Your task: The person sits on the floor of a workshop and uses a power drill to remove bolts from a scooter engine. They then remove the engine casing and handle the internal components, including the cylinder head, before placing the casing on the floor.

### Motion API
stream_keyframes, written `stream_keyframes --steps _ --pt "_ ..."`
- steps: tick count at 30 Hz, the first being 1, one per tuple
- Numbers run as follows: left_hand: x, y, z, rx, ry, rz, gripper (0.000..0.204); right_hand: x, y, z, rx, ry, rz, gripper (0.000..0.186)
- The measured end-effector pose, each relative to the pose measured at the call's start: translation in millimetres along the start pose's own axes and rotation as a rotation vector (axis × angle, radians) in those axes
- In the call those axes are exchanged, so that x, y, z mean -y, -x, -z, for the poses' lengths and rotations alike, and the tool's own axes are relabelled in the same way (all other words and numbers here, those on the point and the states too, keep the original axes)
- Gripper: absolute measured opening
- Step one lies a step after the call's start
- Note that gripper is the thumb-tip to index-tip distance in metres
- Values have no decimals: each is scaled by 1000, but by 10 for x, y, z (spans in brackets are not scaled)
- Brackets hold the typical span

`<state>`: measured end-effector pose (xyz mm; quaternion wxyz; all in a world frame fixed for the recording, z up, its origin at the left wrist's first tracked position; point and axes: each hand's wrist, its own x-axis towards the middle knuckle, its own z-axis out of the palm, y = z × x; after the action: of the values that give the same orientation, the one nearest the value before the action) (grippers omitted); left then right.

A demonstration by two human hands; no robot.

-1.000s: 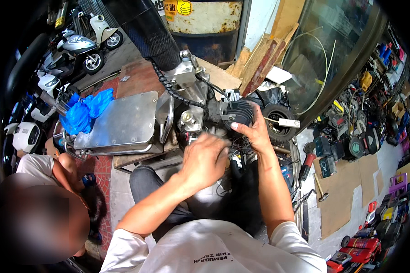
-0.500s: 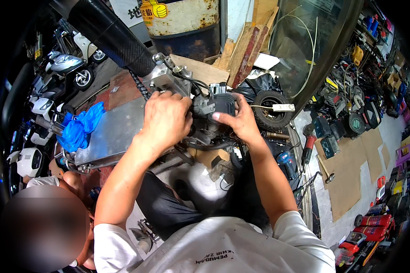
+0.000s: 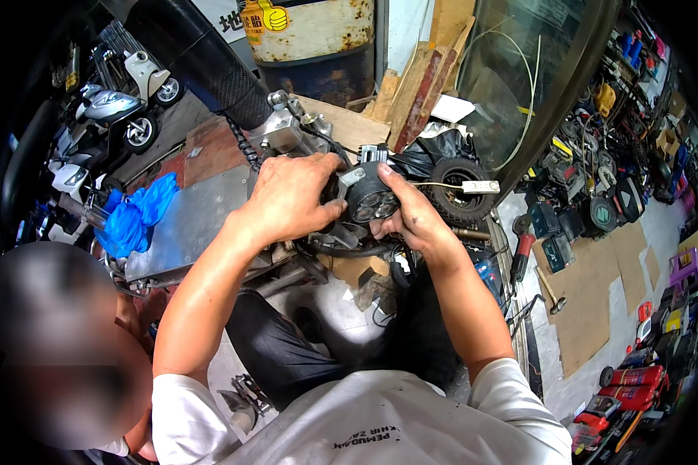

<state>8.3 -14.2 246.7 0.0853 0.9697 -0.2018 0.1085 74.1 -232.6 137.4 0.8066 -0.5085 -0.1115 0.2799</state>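
My right hand grips a round black lamp with several lenses on its face and a silver bracket on top. My left hand curls over the metal assembly just left of the lamp, thumb and index finger toward it; what they grip is hidden. Above them a silver clamp block joins a thick black column, with black cables beside it. A flat steel box lies behind my left forearm, with a crumpled blue plastic bag at its left.
A blurred co-worker is low at left, near parked scooters. A rusty drum and boards stand behind; a tyre is at right. An angle grinder, hammer and piled tools lie on the right.
My left hand has risen onto the metal assembly and its fingertips shifted right toward the lamp. My right hand has turned the lamp so its lens face shows instead of the ridged body.
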Motion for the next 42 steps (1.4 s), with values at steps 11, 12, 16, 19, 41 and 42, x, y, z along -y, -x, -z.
stream_keyframes --steps 11,12,16,19,41,42 --pt "-21 -21 -11 34 -4 46 56 292 50 -155 -63 692 311 69" --pt "-15 -4 -38 2 9 35 55 278 28 -140 -61 721 355 69" --pt "37 21 -99 -62 95 -15 53 223 -38 -78 -44 828 456 66" --pt "81 60 -142 -80 120 -4 54 198 -59 -112 -25 854 481 60" --pt "120 29 -137 -74 89 30 60 104 -220 170 118 415 449 70" --pt "93 3 -65 -16 99 57 60 49 -271 256 115 306 417 69"
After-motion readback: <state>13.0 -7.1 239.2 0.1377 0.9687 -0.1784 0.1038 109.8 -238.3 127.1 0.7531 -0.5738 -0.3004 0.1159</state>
